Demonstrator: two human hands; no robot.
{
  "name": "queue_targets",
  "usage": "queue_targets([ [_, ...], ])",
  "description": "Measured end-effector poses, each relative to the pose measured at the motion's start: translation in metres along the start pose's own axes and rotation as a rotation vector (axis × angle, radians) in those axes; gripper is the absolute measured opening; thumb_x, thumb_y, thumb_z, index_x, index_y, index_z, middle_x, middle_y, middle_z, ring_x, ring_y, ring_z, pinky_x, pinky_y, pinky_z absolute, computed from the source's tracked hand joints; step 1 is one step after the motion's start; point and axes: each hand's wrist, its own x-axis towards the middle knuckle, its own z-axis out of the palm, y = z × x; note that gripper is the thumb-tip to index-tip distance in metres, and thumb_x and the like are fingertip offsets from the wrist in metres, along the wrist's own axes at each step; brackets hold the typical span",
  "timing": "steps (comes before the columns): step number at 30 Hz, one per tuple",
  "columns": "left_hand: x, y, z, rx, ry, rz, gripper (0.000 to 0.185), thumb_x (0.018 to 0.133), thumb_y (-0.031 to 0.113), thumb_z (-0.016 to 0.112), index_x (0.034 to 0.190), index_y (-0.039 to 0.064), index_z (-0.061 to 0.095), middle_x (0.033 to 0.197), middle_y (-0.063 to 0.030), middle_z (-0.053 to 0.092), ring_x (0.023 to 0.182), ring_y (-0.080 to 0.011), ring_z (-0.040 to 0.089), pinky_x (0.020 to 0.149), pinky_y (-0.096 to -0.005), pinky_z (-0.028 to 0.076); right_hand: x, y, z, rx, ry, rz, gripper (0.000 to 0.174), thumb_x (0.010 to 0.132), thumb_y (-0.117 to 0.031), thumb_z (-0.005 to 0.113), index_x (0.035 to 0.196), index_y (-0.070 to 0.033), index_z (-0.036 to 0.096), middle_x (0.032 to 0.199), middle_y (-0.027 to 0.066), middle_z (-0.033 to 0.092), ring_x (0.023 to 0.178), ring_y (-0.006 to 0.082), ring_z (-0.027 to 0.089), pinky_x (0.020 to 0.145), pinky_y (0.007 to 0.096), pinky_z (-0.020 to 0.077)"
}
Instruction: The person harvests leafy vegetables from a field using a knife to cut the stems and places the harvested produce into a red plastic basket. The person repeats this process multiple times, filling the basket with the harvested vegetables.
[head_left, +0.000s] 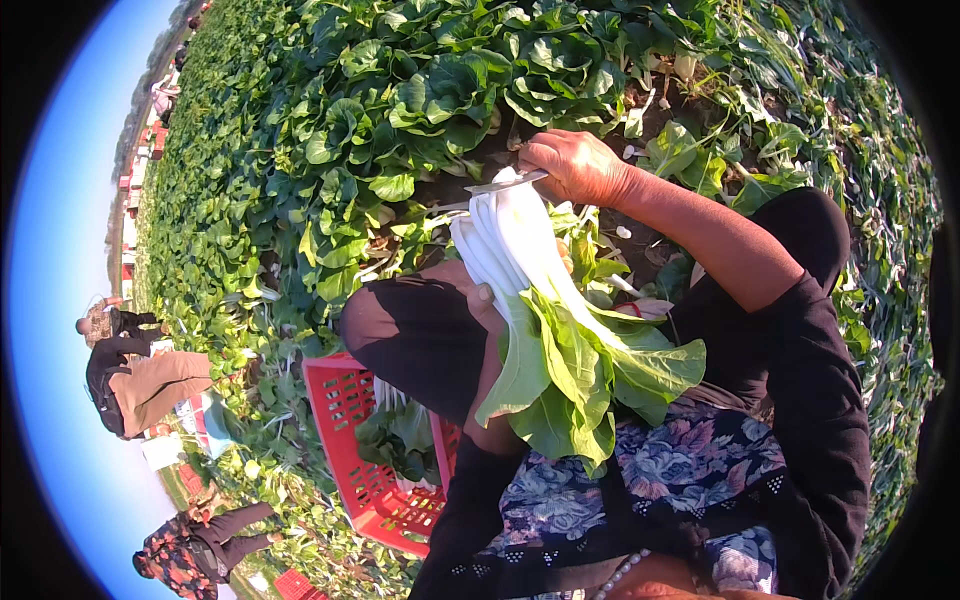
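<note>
In the middle of the head view is a head of bok choy (517, 255), its white stems upward and its green leaves hanging towards my lap. My left hand (487, 306) grips the stems from beneath, with the thumb in front and fingertips showing at the far side. My right hand (574, 166) is closed around a knife, whose handle is hidden in the fist. The metal blade (504, 184) lies across the root end of the stems, touching them.
Beside my left leg, a red plastic crate (337, 397) holds bok choy (401, 435). Growing plants (450, 90) cover the ground ahead; cut leaves litter the right. Other people (154, 390) are bent over or standing at the left, near more crates (296, 585).
</note>
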Motion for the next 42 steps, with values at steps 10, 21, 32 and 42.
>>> queue_targets([
  [10,-0.01,0.002,-0.02,0.157,0.29,0.113,0.077,0.068,0.029,0.068,0.132,-0.002,0.039,0.117,-0.0199,0.056,0.1,-0.0321,0.06,0.09,-0.0429,0.049,-0.108,0.054,0.044,-0.125,-0.795,0.842,0.022,0.083,-0.019,0.059,0.091,-0.001,0.067,0.086,0.0182,0.067,0.082,0.0339,0.066,0.071,0.0417,0.0524],
  [21,0.03,0.003,-0.045,0.191,0.623,0.188,0.055,0.08,0.017,0.056,0.131,0.003,0.042,0.122,-0.0152,0.055,0.109,-0.0313,0.056,0.096,-0.0424,0.044,-0.028,-0.021,-0.001,1.336,-0.359,0.68,0.068,0.082,-0.053,0.064,0.121,0.002,0.055,0.106,0.0116,0.063,0.095,0.0162,0.06,0.081,0.0292,0.0478],
  [32,0.009,0.0,-0.052,0.296,0.654,0.004,0.047,0.085,0.024,0.056,0.127,0.003,0.046,0.115,-0.0107,0.055,0.105,-0.0257,0.055,0.092,-0.0372,0.043,-0.042,-0.065,0.037,1.207,-0.425,0.756,0.076,0.057,-0.011,0.085,0.123,0.005,0.05,0.103,0.0097,0.066,0.092,0.0155,0.062,0.083,0.0302,0.0502],
  [42,0.001,0.074,0.021,1.615,0.338,0.447,0.083,0.064,0.005,0.079,0.136,-0.003,0.036,0.135,-0.0202,0.045,0.125,-0.033,0.044,0.103,-0.0437,0.035,-0.069,-0.05,0.005,1.906,-0.112,0.877,0.038,0.084,-0.018,0.067,0.115,0.001,0.056,0.105,0.0086,0.064,0.089,0.015,0.064,0.08,0.0282,0.0525],
])
